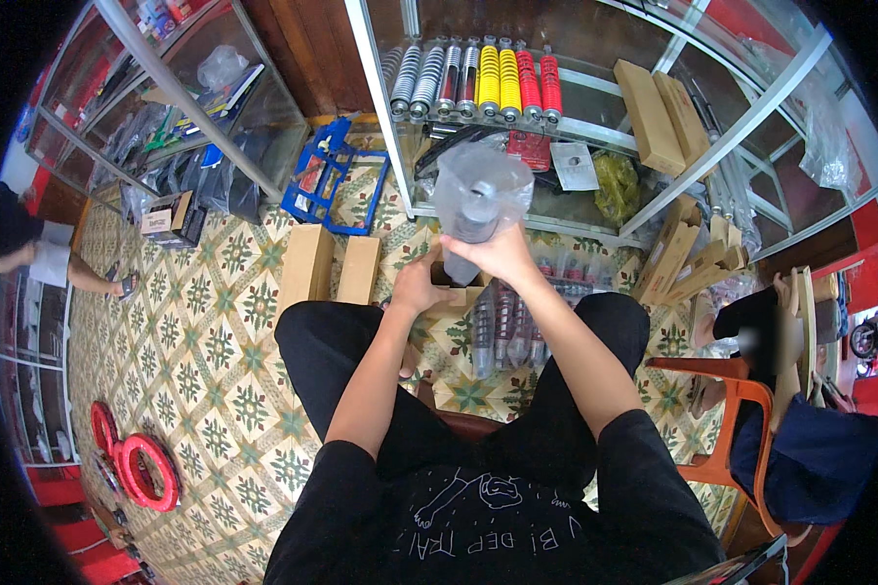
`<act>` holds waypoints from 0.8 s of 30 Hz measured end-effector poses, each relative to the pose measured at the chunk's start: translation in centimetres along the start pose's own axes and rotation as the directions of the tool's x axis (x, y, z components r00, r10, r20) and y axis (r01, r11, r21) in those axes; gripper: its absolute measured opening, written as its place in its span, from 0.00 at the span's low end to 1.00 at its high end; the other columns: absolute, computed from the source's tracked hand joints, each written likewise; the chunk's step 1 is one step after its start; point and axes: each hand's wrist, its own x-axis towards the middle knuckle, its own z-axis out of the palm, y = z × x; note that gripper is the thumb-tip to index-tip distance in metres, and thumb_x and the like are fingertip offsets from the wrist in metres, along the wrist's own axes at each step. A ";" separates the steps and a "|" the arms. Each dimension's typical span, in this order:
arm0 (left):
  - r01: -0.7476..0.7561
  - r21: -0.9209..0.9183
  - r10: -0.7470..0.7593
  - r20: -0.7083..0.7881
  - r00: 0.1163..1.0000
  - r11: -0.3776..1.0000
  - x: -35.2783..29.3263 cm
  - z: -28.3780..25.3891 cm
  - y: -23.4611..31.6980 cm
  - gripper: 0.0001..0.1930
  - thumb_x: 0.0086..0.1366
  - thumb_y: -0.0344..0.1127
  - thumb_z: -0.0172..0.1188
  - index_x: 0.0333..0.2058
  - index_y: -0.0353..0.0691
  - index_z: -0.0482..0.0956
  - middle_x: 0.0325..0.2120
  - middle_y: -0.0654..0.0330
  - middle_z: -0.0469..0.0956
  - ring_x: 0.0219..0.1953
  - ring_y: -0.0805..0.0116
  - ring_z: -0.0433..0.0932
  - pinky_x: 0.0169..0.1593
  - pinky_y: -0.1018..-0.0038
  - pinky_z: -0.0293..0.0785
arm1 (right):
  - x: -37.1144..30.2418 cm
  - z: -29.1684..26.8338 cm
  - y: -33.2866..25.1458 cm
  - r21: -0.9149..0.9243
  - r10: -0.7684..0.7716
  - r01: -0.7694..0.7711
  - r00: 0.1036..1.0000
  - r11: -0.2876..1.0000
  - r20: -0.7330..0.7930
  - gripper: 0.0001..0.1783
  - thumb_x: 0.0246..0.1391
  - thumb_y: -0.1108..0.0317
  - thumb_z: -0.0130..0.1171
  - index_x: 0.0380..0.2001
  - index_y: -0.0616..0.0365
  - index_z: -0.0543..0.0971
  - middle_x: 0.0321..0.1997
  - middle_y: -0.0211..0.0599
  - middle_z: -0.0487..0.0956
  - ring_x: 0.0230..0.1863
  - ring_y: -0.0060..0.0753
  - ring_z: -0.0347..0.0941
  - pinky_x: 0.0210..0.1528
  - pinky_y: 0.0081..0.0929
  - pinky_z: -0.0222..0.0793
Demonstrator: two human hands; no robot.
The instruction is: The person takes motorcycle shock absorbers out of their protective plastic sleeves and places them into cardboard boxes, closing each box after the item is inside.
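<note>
The clear plastic wrap [449,190] is cloudy, so you cannot make out exactly the grey cylindrical part [478,207] inside it. Your right hand [495,255] is closed around this wrapped part and covers some of its lower length. The part is over the opening of a small brown carton [456,296] between your knees; how deep its lower end goes in, you cannot tell. Your left hand [418,287] is at the carton's left side, thumb near the opening; its other fingers are partly hidden, so its grip is not clear.

Just beside the carton, on the right, several wrapped spring shock absorbers [505,327] lie on the tiled floor [205,341], partly covered by your right forearm. Two closed brown boxes [306,261] stand near your left knee, before a blue metal frame [379,195]. Ahead, the wrapped part blocks some of the glass case [385,107]. The orange chair [722,429] is at your right.
</note>
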 end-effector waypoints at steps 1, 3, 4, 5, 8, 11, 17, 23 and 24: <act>0.031 0.005 -0.031 0.036 0.999 1.000 0.0 -0.4 0.4 0.52 0.33 0.47 0.80 0.60 0.36 0.70 0.50 0.43 0.78 0.51 0.49 0.79 0.57 0.61 0.74 | -0.2 0.3 0.3 0.001 0.004 -0.004 1.000 1.000 -0.005 0.33 0.33 0.57 0.80 0.43 0.63 0.79 0.42 0.45 0.83 0.44 0.38 0.81 0.49 0.35 0.75; 0.033 -0.013 -0.032 0.075 0.997 0.999 0.2 -1.2 0.5 0.51 0.34 0.48 0.80 0.59 0.34 0.70 0.49 0.43 0.79 0.51 0.49 0.79 0.57 0.61 0.74 | -0.6 1.3 1.3 0.031 0.081 -0.082 0.996 0.996 0.039 0.33 0.34 0.57 0.80 0.42 0.63 0.79 0.42 0.44 0.83 0.43 0.37 0.81 0.49 0.34 0.76; 0.039 -0.042 -0.034 0.107 0.994 0.998 0.4 -1.2 0.3 0.49 0.36 0.48 0.80 0.58 0.33 0.71 0.47 0.43 0.80 0.50 0.49 0.80 0.56 0.62 0.74 | -0.9 1.9 1.8 0.113 0.092 -0.097 0.994 0.989 0.053 0.32 0.35 0.57 0.80 0.42 0.64 0.80 0.41 0.44 0.84 0.43 0.35 0.81 0.48 0.33 0.76; 0.038 -0.045 -0.033 0.110 0.993 0.998 0.6 -1.2 0.0 0.49 0.36 0.48 0.80 0.58 0.33 0.71 0.47 0.43 0.80 0.50 0.49 0.80 0.56 0.62 0.74 | -1.1 2.3 2.5 0.109 0.095 -0.100 0.994 0.989 0.052 0.32 0.35 0.57 0.80 0.42 0.64 0.80 0.41 0.44 0.84 0.43 0.35 0.81 0.48 0.33 0.76; -0.013 -0.132 0.026 0.095 0.995 0.991 1.3 -1.6 -1.3 0.44 0.39 0.51 0.78 0.54 0.32 0.74 0.45 0.43 0.81 0.49 0.48 0.80 0.55 0.62 0.74 | -1.4 3.4 3.6 0.095 0.090 -0.095 0.995 0.991 0.052 0.31 0.35 0.57 0.80 0.41 0.64 0.80 0.43 0.43 0.83 0.43 0.35 0.81 0.48 0.34 0.76; 0.028 -0.050 -0.021 0.141 0.990 0.998 1.7 -1.6 -2.5 0.43 0.40 0.51 0.78 0.54 0.35 0.75 0.44 0.44 0.82 0.48 0.47 0.80 0.54 0.61 0.75 | -1.8 4.2 4.0 0.021 0.058 -0.058 0.998 0.998 0.032 0.32 0.34 0.55 0.80 0.42 0.63 0.80 0.44 0.44 0.83 0.43 0.38 0.81 0.48 0.35 0.76; 0.079 0.031 -0.085 0.250 0.965 0.996 1.6 -2.8 -1.7 0.41 0.41 0.49 0.78 0.54 0.38 0.74 0.44 0.44 0.82 0.45 0.47 0.82 0.50 0.63 0.77 | -2.9 5.8 5.8 0.005 0.110 -0.111 0.992 0.994 0.054 0.35 0.34 0.54 0.79 0.45 0.61 0.79 0.45 0.45 0.83 0.46 0.43 0.81 0.51 0.37 0.75; -0.065 -0.026 0.066 0.057 0.996 0.998 -1.2 -10.0 2.3 0.40 0.41 0.48 0.79 0.51 0.32 0.77 0.36 0.49 0.84 0.35 0.55 0.83 0.41 0.66 0.78 | -4.5 7.3 8.0 0.167 0.188 -0.216 0.968 0.962 0.166 0.37 0.37 0.56 0.79 0.50 0.62 0.76 0.49 0.41 0.81 0.50 0.38 0.78 0.55 0.35 0.72; -0.060 -0.023 0.061 0.058 0.996 0.998 -1.9 -11.2 3.5 0.40 0.41 0.48 0.79 0.51 0.32 0.77 0.36 0.49 0.84 0.35 0.55 0.83 0.41 0.66 0.78 | -4.7 8.1 9.2 0.109 0.038 -0.045 0.997 0.993 0.064 0.34 0.34 0.57 0.77 0.46 0.58 0.79 0.41 0.41 0.83 0.43 0.40 0.82 0.48 0.35 0.75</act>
